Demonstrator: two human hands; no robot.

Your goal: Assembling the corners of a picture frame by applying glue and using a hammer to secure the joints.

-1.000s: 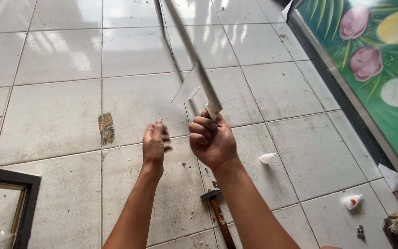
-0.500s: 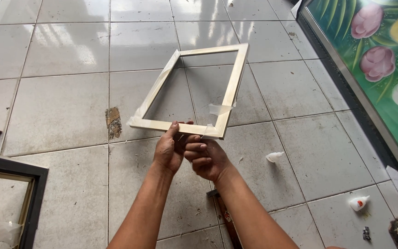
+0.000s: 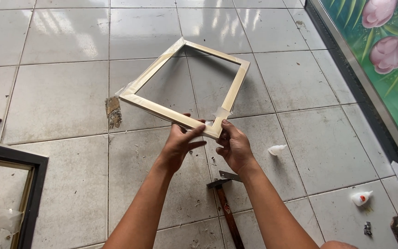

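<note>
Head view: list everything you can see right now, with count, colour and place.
frame: one, pale wood, taped corners, held above the floor
hammer: one, dark head, reddish handle, on the floor under the forearms
glue bottle: one, white, floor at right
white scrap: one, floor right of the hands
painting: one, green with pink flowers, metal edge, far right
dark frame: one, black, lower left
floor: grey-white tiles, brown patch left of centre
left hand: grips the frame's near rail
right hand: grips the frame's near corner
</note>
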